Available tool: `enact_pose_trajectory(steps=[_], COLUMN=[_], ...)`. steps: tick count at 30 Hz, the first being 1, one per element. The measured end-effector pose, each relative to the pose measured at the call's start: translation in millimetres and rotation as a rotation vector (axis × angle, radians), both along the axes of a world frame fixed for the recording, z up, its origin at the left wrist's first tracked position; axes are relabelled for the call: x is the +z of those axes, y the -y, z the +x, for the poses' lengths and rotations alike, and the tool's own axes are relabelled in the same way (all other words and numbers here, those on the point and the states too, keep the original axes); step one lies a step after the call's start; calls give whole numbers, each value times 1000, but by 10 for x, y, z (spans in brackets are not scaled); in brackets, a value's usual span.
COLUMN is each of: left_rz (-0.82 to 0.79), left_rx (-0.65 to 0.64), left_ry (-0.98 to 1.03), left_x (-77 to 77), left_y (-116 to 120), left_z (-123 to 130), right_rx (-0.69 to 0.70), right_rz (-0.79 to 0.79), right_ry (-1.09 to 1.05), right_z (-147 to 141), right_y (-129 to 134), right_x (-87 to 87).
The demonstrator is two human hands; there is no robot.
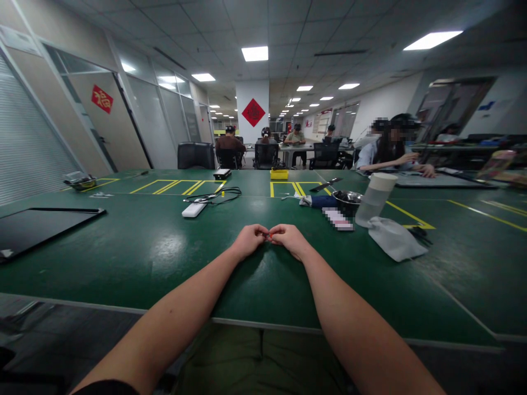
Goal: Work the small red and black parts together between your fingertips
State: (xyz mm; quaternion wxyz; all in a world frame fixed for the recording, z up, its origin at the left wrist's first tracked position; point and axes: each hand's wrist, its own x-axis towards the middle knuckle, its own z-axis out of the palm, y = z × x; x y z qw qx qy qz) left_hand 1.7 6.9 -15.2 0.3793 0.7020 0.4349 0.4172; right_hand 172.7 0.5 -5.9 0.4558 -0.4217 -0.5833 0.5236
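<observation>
Both my hands meet above the middle of the green table (189, 241). A small red-orange item (270, 236) shows between their fingertips, too small to make out. My left hand (249, 240) has its fingers pinched at the item's left side. From the right, my right hand (288, 239) pinches at the same item, thumb and forefinger together. Beyond my left hand lies a white power bank (194, 209) beside a coiled black cable (224, 196).
A metal bowl (348, 202), a translucent bottle (375, 200) and a white pouch (396, 239) stand or lie to the right. At the back is a yellow box (279, 174). A black panel (49, 225) lies far left. A person works at the back right.
</observation>
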Motion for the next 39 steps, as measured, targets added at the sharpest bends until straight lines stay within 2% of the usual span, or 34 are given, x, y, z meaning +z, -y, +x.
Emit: enact_pose_trajectory(steps=[10,19,24,27,32,39], left_rz=[38,70,7,-68,-163,-114], left_rx=[36,4,56,86,41,60], left_ry=[-45,-21,-4,93,240,199], left_x=[74,29,74,95,93,77], left_y=[62,38,67,85,98,101], left_z=[7,22,13,16,24,15], right_rx=[6,8,-56,-60,-86,-50], right_rz=[27,-2,-32,-45,14,114], right_ry=[24,4,-30,-61,-30,16], right_z=[3,10,10,14,28,35], right_y=[12,-36,-47,-38,-21,-18], right_x=[10,-40,-24,6,32,17])
